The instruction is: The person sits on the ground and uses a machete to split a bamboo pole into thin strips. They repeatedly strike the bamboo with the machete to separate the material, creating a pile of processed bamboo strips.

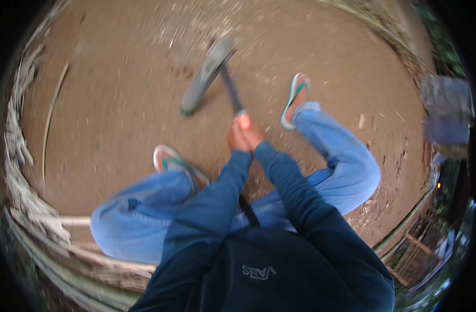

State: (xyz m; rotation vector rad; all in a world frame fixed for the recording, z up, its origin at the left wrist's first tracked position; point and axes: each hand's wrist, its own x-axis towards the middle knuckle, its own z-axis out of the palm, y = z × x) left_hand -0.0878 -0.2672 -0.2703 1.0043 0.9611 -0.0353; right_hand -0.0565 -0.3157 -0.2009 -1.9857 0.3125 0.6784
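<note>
Both my hands are closed together on the orange handle of a machete [230, 86], out in front of my body. My left hand [237, 141] is on the left side of the grip, and my right hand [254, 134] presses against it. The dark blade points away from me. Its far end meets or overlaps a short, thick grey-green piece [204, 75] that looks like bamboo, slanting over the bare ground. Motion blur hides whether the blade is sunk into it and whether the piece rests on the ground.
My sandalled feet stand apart, the left foot [171, 160] nearer and the right foot [297, 99] farther out. A thin curved stick [53, 117] lies at left. Split strips [20, 138] edge the ground there. Bamboo poles [82, 281] lie behind at lower left; grey sacks [447, 99] are at right.
</note>
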